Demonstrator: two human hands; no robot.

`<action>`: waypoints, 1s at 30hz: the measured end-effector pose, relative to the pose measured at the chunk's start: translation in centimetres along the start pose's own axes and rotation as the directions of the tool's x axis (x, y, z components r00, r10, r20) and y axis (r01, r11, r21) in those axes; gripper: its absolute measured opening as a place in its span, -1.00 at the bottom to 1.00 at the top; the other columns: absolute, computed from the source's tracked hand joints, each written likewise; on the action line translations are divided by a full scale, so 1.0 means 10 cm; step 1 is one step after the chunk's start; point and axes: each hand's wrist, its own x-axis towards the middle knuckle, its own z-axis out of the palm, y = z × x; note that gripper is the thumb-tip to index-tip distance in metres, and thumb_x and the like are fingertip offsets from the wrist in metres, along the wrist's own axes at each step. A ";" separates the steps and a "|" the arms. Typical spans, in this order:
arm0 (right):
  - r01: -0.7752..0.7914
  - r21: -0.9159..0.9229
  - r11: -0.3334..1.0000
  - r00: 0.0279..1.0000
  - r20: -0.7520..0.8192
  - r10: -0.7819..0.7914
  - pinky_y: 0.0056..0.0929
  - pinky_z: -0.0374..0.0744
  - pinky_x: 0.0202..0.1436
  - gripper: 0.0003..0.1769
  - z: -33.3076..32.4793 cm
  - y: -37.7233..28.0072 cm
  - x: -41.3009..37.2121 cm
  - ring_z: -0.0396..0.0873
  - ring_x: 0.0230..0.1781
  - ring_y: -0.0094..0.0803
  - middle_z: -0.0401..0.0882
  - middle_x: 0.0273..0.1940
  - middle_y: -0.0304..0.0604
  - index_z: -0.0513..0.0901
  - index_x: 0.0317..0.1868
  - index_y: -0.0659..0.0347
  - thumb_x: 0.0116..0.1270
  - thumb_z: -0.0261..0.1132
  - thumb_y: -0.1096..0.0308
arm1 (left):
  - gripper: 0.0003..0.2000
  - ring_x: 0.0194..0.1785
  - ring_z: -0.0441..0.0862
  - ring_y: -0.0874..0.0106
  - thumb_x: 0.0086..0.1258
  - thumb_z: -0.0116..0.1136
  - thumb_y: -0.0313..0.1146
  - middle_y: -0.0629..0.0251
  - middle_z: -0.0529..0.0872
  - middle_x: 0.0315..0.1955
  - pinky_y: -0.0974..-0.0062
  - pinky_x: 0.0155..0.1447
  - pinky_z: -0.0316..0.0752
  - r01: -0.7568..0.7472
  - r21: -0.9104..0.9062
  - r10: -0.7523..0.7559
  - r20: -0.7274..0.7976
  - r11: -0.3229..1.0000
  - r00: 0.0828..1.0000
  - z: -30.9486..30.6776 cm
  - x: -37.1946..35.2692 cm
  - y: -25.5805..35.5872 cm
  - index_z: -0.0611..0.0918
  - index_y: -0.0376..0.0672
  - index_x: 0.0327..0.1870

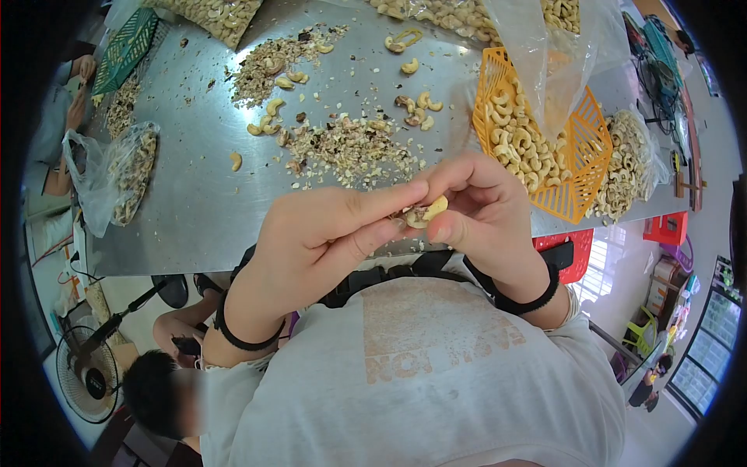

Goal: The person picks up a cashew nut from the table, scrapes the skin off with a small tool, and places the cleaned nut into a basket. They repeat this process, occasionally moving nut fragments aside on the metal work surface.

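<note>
Between the fingertips of both hands is a pale cashew nut (428,212) with a brownish patch on its left end. My left hand (331,233) pinches that end with thumb and forefinger; a small dark bit shows there, too small to make out. Around the other end, the thumb and fingers of my right hand (486,210) are closed. Just beyond the hands a pile of cashew crumbs and skin bits (354,152) lies on the metal table (194,210). To the right, an orange plastic basket (572,204) holds many whole cashews.
Loose cashews (268,121) and a second crumb heap (268,70) lie farther back. Clear bags of nuts stand at the back (214,15), left (134,175) and right (626,163). A green basket (124,50) is near another person's hands (82,86). Someone sits low at left.
</note>
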 end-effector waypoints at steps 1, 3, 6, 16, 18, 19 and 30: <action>0.001 0.000 1.000 1.000 0.000 -0.001 -0.59 0.47 -0.17 -0.79 0.00 0.00 0.00 0.49 -0.29 -0.53 0.48 -0.34 -0.21 0.43 -0.32 0.31 0.02 0.28 0.53 | -0.69 -0.50 0.52 0.52 0.11 0.02 -0.54 0.25 0.61 -0.46 0.67 -0.40 0.33 0.000 0.000 0.000 0.000 1.000 1.000 0.00 0.00 0.01 0.49 -0.27 -0.06; -0.008 0.039 0.999 1.000 -0.002 0.008 -0.61 0.48 -0.20 -0.77 0.00 0.00 0.01 0.49 -0.31 -0.54 0.47 -0.36 -0.23 0.42 -0.31 0.31 0.02 0.28 0.53 | -0.66 -0.51 0.51 0.54 0.10 0.05 -0.52 0.25 0.61 -0.47 0.68 -0.41 0.32 0.016 -0.011 -0.016 0.007 1.000 1.000 0.00 0.01 0.04 0.47 -0.27 -0.04; 0.010 -0.015 1.000 1.000 0.003 -0.010 -0.63 0.48 -0.24 -0.76 -0.04 0.02 0.01 0.49 -0.32 -0.55 0.47 -0.37 -0.23 0.42 -0.32 0.31 0.00 0.29 0.53 | -0.64 -0.49 0.52 0.54 0.09 0.06 -0.50 0.24 0.61 -0.46 0.69 -0.40 0.32 0.099 -0.031 -0.097 0.051 0.995 0.994 -0.01 0.03 0.13 0.46 -0.27 -0.02; 0.073 -0.060 0.996 0.996 -0.047 -0.075 -0.64 0.48 -0.26 -0.75 0.00 0.02 0.00 0.49 -0.36 -0.56 0.50 -0.38 -0.21 0.45 -0.33 0.32 -0.03 0.32 0.52 | -0.66 -0.46 0.54 0.49 0.10 0.04 -0.53 0.21 0.61 -0.44 0.68 -0.38 0.34 -0.003 0.011 0.002 0.055 1.000 0.998 0.01 0.00 0.02 0.48 -0.28 -0.04; 0.096 -0.106 0.990 0.995 -0.017 -0.098 -0.63 0.48 -0.25 -0.75 -0.02 0.03 0.00 0.50 -0.35 -0.55 0.50 -0.38 -0.20 0.45 -0.32 0.33 -0.03 0.31 0.54 | -0.66 -0.45 0.54 0.50 0.09 0.05 -0.53 0.21 0.61 -0.43 0.67 -0.38 0.34 -0.048 -0.005 0.048 0.040 0.999 0.998 0.00 -0.01 -0.01 0.47 -0.29 -0.04; 0.095 -0.106 0.990 0.995 -0.018 -0.098 -0.63 0.48 -0.25 -0.75 -0.02 0.03 0.00 0.50 -0.35 -0.55 0.50 -0.38 -0.20 0.45 -0.32 0.33 -0.03 0.31 0.54 | -0.66 -0.45 0.54 0.50 0.09 0.05 -0.53 0.21 0.61 -0.43 0.67 -0.38 0.34 -0.048 -0.006 0.048 0.040 0.999 0.998 0.00 0.00 -0.01 0.47 -0.29 -0.04; 0.037 0.005 0.999 0.999 -0.038 -0.036 -0.62 0.48 -0.25 -0.77 0.01 -0.02 0.02 0.49 -0.36 -0.53 0.50 -0.37 -0.17 0.47 -0.32 0.35 -0.03 0.30 0.56 | -0.60 -0.67 0.39 0.53 0.07 0.13 -0.51 0.30 0.46 -0.72 0.68 -0.54 0.27 0.017 -0.136 -0.025 -0.055 0.991 0.998 0.09 -0.03 -0.02 0.47 -0.06 0.01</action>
